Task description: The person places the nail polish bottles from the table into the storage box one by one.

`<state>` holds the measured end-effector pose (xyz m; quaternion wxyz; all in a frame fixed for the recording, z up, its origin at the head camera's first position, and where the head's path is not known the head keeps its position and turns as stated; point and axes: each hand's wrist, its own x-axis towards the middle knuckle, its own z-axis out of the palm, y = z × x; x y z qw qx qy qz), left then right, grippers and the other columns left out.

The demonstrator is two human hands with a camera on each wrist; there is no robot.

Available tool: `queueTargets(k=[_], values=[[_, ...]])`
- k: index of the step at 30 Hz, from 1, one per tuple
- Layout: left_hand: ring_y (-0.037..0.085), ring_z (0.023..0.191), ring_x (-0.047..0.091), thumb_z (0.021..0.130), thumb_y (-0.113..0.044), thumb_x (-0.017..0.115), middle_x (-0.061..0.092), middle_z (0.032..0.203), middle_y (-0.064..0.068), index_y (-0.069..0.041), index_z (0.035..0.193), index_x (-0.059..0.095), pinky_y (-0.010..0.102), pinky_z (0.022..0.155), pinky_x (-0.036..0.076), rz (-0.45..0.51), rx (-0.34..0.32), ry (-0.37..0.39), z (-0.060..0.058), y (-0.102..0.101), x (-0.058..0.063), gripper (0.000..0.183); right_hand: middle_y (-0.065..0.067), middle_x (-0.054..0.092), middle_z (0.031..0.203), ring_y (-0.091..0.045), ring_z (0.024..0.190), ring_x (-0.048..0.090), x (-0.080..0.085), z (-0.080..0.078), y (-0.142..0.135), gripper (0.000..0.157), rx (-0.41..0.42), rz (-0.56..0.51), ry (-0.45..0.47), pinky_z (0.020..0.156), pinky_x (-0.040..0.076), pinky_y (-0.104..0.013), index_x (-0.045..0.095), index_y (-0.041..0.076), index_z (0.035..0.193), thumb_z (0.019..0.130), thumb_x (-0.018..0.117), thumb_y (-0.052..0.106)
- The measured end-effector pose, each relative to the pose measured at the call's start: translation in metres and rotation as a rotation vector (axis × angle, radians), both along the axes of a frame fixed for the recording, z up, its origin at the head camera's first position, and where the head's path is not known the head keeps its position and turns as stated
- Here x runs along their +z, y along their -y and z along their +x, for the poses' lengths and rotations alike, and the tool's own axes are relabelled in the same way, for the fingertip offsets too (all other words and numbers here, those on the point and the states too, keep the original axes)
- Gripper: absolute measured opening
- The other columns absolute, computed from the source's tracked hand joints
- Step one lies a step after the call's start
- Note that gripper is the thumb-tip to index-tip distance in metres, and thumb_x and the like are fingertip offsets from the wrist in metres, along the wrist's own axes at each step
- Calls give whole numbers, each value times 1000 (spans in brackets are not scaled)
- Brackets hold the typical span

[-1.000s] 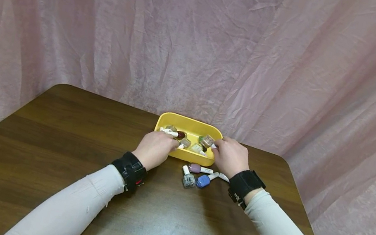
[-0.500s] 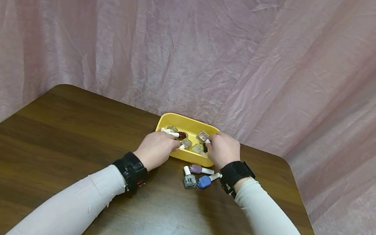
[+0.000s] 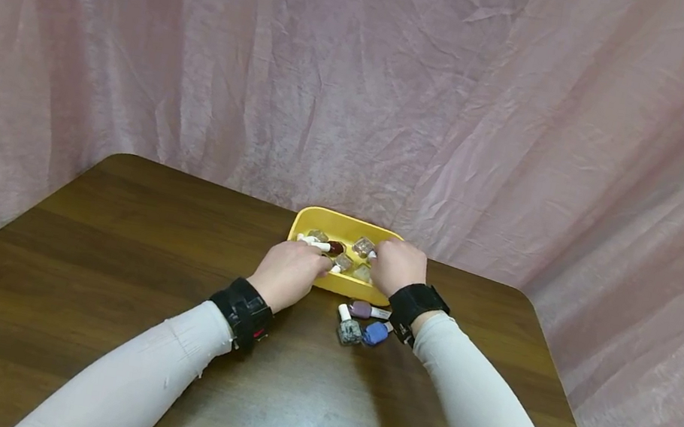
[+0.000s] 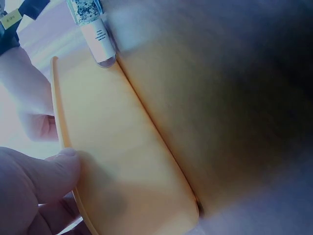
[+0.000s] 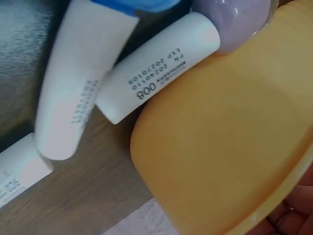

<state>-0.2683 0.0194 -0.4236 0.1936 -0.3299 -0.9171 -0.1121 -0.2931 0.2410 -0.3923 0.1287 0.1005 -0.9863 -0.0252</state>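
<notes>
My left hand (image 3: 289, 273) grips the front left rim of a yellow plastic tray (image 3: 343, 287). In the left wrist view its thumb (image 4: 58, 169) presses the tray's outer wall (image 4: 122, 132), the other fingers curled behind the rim. My right hand (image 3: 400, 266) is over the tray's right end and pinches the white cap of a clear, glittery nail polish bottle (image 3: 363, 247). In the right wrist view only some fingers (image 5: 291, 213) show past the tray's rim; the held bottle is hidden there. Inside the tray lie more nail polish bottles, including a dark red one (image 3: 336, 248).
Before the tray, on the brown wooden table (image 3: 120, 266), lie a purple nail polish bottle (image 3: 359, 309), a speckled one (image 3: 350, 332) and a blue one (image 3: 375, 334). Another white cap (image 5: 19, 171) shows in the right wrist view. A pink curtain (image 3: 365, 80) hangs behind.
My right hand has moved left over the tray, carrying the glittery nail polish bottle with it. The left hand keeps its grip on the rim.
</notes>
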Motion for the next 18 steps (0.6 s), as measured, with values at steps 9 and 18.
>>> queueTargets(k=[9,18], values=[[29,93,76,104,-17,77,82,103,3,-15,109,86,46,83,62,-11,15,24,1,0,0,10,-3,67,75,-25,73,66,-5,-18,6,32,-46,26,57,69,59,-51,73,15,73,104,75,23],[29,89,75,104,-18,78,82,99,4,-16,106,86,46,80,61,-9,17,3,0,-1,0,9,-1,61,67,-23,68,63,-9,-28,13,38,-89,34,115,70,57,-51,62,18,63,100,70,14]])
